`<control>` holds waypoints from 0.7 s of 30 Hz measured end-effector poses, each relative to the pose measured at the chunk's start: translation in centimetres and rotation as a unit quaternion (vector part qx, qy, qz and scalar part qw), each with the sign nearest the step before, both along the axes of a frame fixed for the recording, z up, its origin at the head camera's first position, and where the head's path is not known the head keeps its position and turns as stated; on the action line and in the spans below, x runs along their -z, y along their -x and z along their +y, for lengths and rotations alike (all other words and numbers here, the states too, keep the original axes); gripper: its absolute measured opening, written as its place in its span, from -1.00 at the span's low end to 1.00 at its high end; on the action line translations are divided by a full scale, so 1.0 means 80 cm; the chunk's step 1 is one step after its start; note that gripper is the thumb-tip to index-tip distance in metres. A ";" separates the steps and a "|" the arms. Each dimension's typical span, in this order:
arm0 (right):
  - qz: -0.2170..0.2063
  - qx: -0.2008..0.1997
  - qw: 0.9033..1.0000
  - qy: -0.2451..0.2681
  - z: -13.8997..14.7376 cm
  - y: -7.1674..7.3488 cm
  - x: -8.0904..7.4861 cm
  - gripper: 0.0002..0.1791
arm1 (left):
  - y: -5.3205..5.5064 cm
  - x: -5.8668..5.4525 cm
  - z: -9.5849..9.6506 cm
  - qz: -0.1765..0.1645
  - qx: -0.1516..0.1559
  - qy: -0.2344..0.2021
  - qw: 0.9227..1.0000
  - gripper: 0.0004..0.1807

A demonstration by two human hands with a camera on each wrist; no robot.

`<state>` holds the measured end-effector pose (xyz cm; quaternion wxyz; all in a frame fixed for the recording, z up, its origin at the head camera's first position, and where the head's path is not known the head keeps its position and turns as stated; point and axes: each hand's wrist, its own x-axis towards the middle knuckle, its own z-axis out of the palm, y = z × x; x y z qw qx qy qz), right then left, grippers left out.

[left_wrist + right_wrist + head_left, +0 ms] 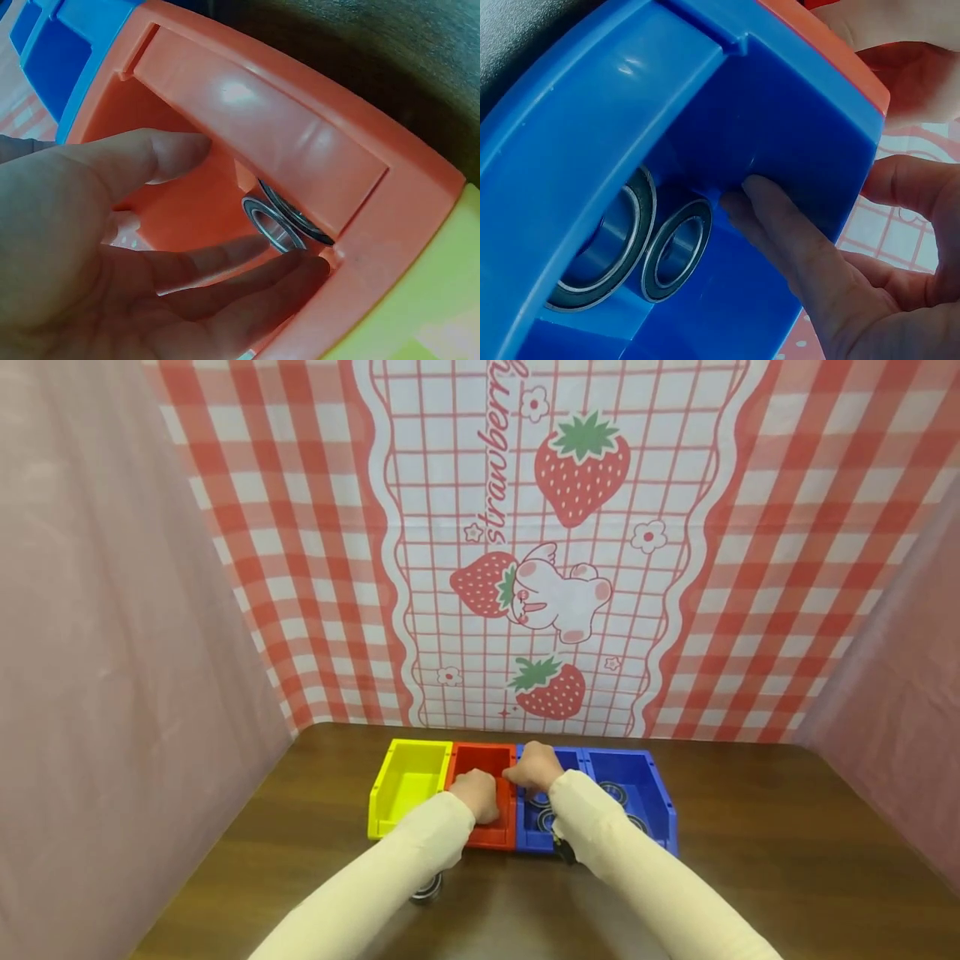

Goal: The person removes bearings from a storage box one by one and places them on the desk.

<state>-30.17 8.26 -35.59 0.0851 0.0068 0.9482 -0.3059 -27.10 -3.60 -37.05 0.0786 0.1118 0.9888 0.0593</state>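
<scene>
My left hand [476,795] reaches into the red bin [501,837]. In the left wrist view its fingers extend toward a small bearing [252,211], fingertips right at the ring, with the thumb held apart. A second bearing [296,215] leans behind it under the front lip. My right hand [534,766] is over the blue bin [534,842] beside the red one. Two of its fingers extend inside, close to the side wall, and the thumb is spread away. Near those fingers stand a small bearing [654,279] and a larger bearing [609,251].
A yellow bin [381,827] adjoins the red bin on the left. Another blue bin [666,831] at the right end holds bearings [613,792]. On the brown table [300,860], a bearing [426,892] lies in front of the bins, partly behind the left sleeve. A checked cloth [315,527] hangs behind.
</scene>
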 end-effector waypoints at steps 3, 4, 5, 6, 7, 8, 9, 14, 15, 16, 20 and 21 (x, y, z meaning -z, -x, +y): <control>-0.009 0.003 1.000 0.010 0.001 -0.003 0.003 -0.77 | -0.003 0.007 0.001 0.009 0.003 0.011 1.000 -0.76; -0.011 0.004 1.000 0.013 0.001 -0.003 0.005 -0.77 | -0.003 0.009 0.002 0.011 0.002 0.015 1.000 -0.75; -0.014 0.004 1.000 0.014 0.001 -0.004 0.005 -0.77 | -0.004 0.011 0.002 0.011 0.000 0.017 1.000 -0.74; -0.016 0.004 1.000 0.016 0.001 -0.004 0.006 -0.76 | -0.004 0.013 0.002 0.012 -0.002 0.020 1.000 -0.73; -0.016 0.003 1.000 0.015 0.001 -0.004 0.007 -0.75 | -0.004 0.016 0.003 0.011 -0.006 0.021 1.000 -0.71; -0.017 0.003 1.000 0.016 0.002 -0.004 0.008 -0.75 | -0.003 0.019 0.004 0.012 -0.008 0.025 1.000 -0.70; -0.017 0.002 1.000 0.016 0.002 -0.005 0.009 -0.75 | -0.003 0.021 0.005 0.011 -0.008 0.027 1.000 -0.70; -0.009 -0.007 1.000 0.010 0.005 -0.005 0.006 -0.77 | 0.002 0.023 0.008 0.022 -0.004 0.041 0.999 -0.71; -0.007 -0.008 1.000 0.007 0.006 -0.004 0.005 -0.77 | 0.003 0.021 0.009 0.023 -0.002 0.044 0.999 -0.71; -0.006 -0.007 1.000 0.005 0.006 -0.004 0.004 -0.77 | 0.003 0.020 0.009 0.026 -0.001 0.049 0.998 -0.71; 0.000 -0.003 1.000 0.007 0.005 -0.001 0.002 -0.76 | 0.008 0.018 0.012 0.025 -0.004 0.071 0.997 -0.69; 0.001 -0.002 1.000 0.007 0.004 0.000 0.001 -0.76 | 0.009 0.018 0.013 0.026 -0.006 0.076 0.997 -0.69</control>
